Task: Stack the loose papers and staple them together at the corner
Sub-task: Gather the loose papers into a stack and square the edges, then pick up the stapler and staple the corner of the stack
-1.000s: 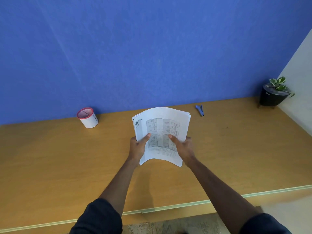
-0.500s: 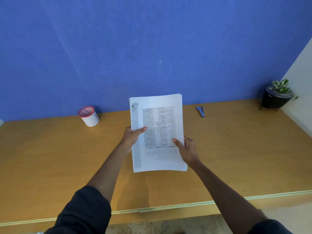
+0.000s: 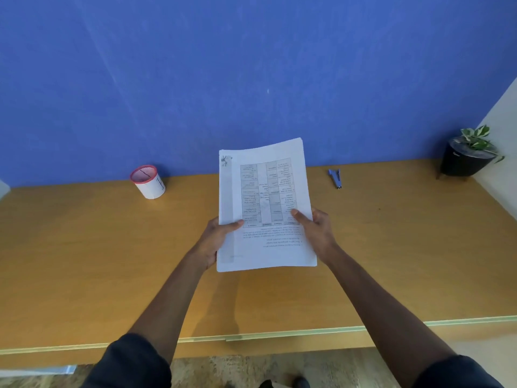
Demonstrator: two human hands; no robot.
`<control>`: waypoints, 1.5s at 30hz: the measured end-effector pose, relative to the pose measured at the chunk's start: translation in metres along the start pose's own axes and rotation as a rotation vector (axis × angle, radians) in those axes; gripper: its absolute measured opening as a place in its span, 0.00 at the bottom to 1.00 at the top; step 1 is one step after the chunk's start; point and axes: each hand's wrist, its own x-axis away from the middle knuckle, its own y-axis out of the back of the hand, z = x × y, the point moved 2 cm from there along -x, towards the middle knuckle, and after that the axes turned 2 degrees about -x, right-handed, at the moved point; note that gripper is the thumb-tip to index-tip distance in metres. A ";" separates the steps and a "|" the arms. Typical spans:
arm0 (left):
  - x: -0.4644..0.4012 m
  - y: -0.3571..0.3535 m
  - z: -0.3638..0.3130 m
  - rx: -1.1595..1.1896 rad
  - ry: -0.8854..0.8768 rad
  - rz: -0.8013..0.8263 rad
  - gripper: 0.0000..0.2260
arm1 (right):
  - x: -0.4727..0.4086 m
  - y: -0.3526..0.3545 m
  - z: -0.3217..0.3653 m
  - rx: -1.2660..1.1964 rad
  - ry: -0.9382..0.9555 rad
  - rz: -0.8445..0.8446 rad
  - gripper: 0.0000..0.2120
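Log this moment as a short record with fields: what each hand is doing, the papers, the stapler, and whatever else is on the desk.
left hand: grips the papers' left edge
right hand: grips the right edge, thumb on top
papers: one stack, held above the desk
stapler: blue, lying untouched on the desk near the wall
cup: white, red rim, at back left
plant: black pot, back right corner

A deep blue wall [image 3: 251,65] fills the far side of the room, evenly lit, with faint pale streaks slanting across its left half. Against it runs a long wooden counter [image 3: 84,261], warm orange-brown, with a pale green strip [image 3: 279,333] along its near edge. At the far right a white wall [image 3: 503,113] meets the blue one at a corner. Below the counter's near edge shows a strip of mottled beige floor [image 3: 237,371], lighter toward the right.
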 end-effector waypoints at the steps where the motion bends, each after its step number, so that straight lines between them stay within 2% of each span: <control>1: -0.001 0.001 0.002 -0.011 -0.012 -0.018 0.14 | -0.001 0.000 -0.001 0.010 -0.008 0.003 0.10; 6: -0.006 0.001 -0.001 -0.044 -0.095 -0.050 0.13 | -0.010 0.000 -0.002 0.044 -0.043 -0.021 0.12; 9: -0.009 0.002 -0.004 -0.037 -0.120 -0.065 0.14 | -0.021 0.007 -0.002 0.133 -0.043 -0.119 0.14; 13: -0.013 0.005 -0.004 -0.015 -0.112 -0.072 0.14 | -0.037 0.025 -0.001 0.203 0.022 -0.232 0.11; 15: -0.013 0.004 -0.004 -0.004 -0.108 -0.065 0.13 | -0.047 0.038 -0.001 0.301 0.063 -0.269 0.14; 18: -0.013 0.003 -0.004 0.014 -0.099 -0.049 0.12 | -0.064 0.054 0.004 0.443 0.051 -0.260 0.20; 22: -0.017 0.004 0.001 0.016 -0.075 -0.053 0.13 | -0.084 0.075 0.011 0.527 0.041 -0.246 0.21; 30: -0.024 -0.003 0.012 0.051 -0.038 -0.053 0.14 | -0.128 0.110 0.010 0.641 0.007 -0.335 0.23; 45: -0.033 -0.023 0.026 0.093 -0.025 -0.039 0.13 | -0.216 0.133 -0.001 0.737 -0.153 -0.422 0.27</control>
